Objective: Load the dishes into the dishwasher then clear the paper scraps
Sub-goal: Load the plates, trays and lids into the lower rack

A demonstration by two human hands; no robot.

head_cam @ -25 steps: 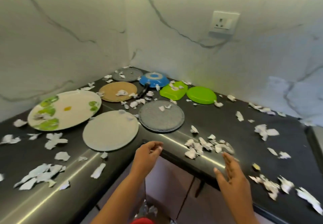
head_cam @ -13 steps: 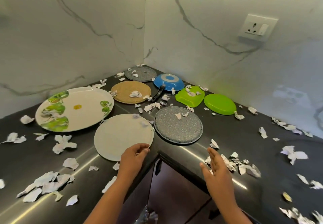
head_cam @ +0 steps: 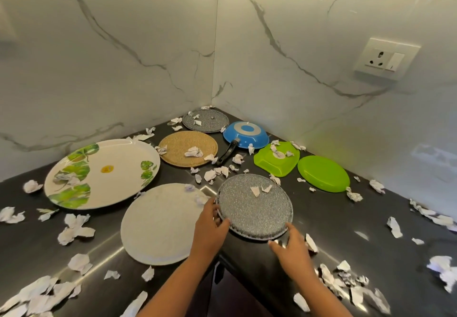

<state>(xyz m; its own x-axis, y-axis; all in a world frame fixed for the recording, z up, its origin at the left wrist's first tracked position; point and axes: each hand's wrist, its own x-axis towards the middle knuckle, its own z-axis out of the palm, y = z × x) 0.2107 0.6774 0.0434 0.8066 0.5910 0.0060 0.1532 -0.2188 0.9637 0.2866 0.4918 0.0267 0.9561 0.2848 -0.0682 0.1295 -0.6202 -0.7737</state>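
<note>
A speckled grey plate (head_cam: pixel 254 205) lies upside down near the inner corner edge of the dark counter (head_cam: pixel 346 232), with two paper scraps (head_cam: pixel 259 189) on it. My left hand (head_cam: pixel 210 225) grips its left rim with curled fingers. My right hand (head_cam: pixel 288 248) touches its front right rim, fingers spread. A plain white plate (head_cam: pixel 160 222) lies just left of it. Behind are a leaf-patterned plate (head_cam: pixel 103 173), a tan plate (head_cam: pixel 188 147), a second grey plate (head_cam: pixel 205 120), a blue pan (head_cam: pixel 246 135) and two green dishes (head_cam: pixel 277 158).
Torn paper scraps (head_cam: pixel 74 227) litter the whole counter, thick at the front left and front right. Marble walls meet in a corner behind the dishes. A wall socket (head_cam: pixel 385 59) sits on the right wall. Dark cabinet space opens below the counter edge.
Both hands have moved forward from the counter edge to the speckled grey plate; the left hand now grips its rim and the right hand touches it. The view has shifted closer.
</note>
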